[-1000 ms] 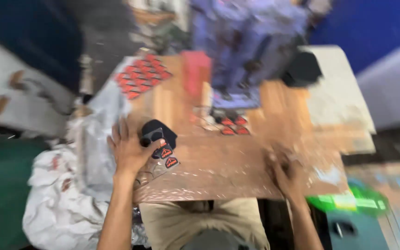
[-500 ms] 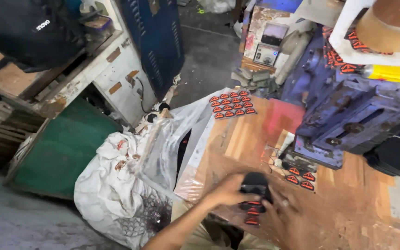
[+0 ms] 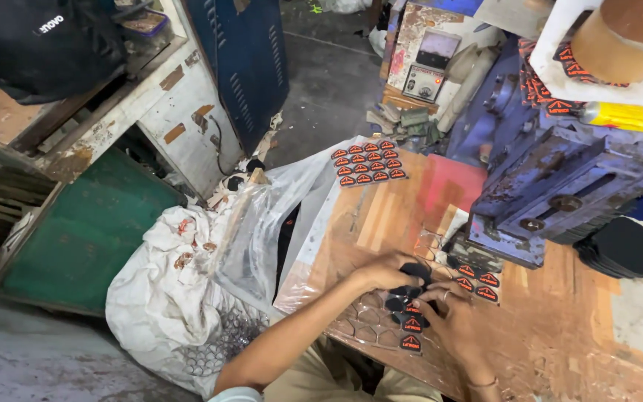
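Left hand (image 3: 382, 271): forearm bare, reaching in from below, fingers curled. Right hand (image 3: 452, 316): close beside it, fingers bent, wrist angled.

I'm seeing black patches (image 3: 411, 324) with red-orange edging and lettering, a brown wood-grain bench (image 3: 560, 327) showing a red panel (image 3: 452, 190), a blue-purple press (image 3: 560, 179), a white sack (image 3: 165, 305), and a green board (image 3: 83, 238).
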